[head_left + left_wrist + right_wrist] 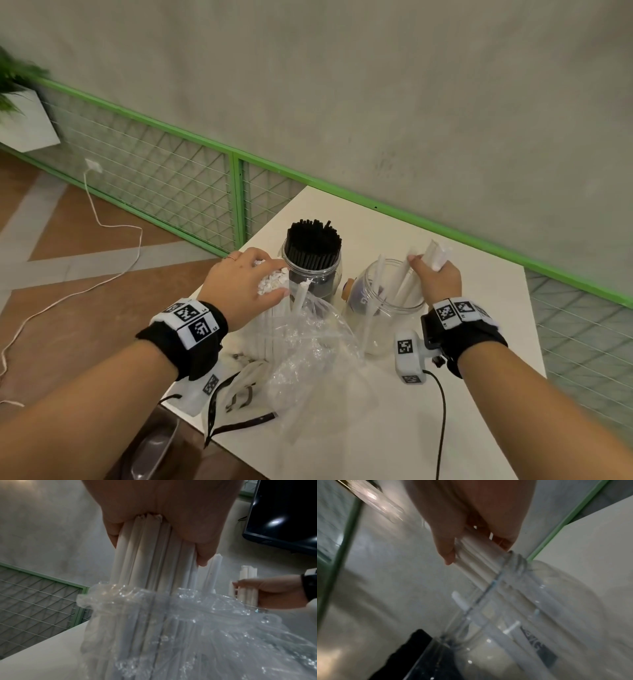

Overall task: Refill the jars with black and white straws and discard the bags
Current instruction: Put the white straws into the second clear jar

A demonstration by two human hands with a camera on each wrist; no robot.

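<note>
Gripping from above, my left hand (pixel 245 286) has its fingers curled round the tops of a bundle of white straws (pixel 150 555) that stands upright in a crinkled clear plastic bag (pixel 308 346). That bag sits near the desk's (pixel 479 394) left edge, its mouth bunched loosely round the straws just below my fingers.

My right hand (pixel 436 279) is closed on a smaller bunch of white straws (pixel 435 255), their lower ends dipping into the mouth of the clear jar (pixel 387 308). A few loose white straws already lean inside that jar. It stands upright toward the middle of the desk, just beside the bag.

Behind the bag, near the desk's far left corner, a second jar (pixel 313 270) is packed with black straws (pixel 313 241) standing on end. A cloth pouch with a black strap (pixel 239 397) lies flat at the near left corner, partly under the bag.

Beyond the desk runs a green-framed wire panel (pixel 191 185) along a grey wall.
</note>
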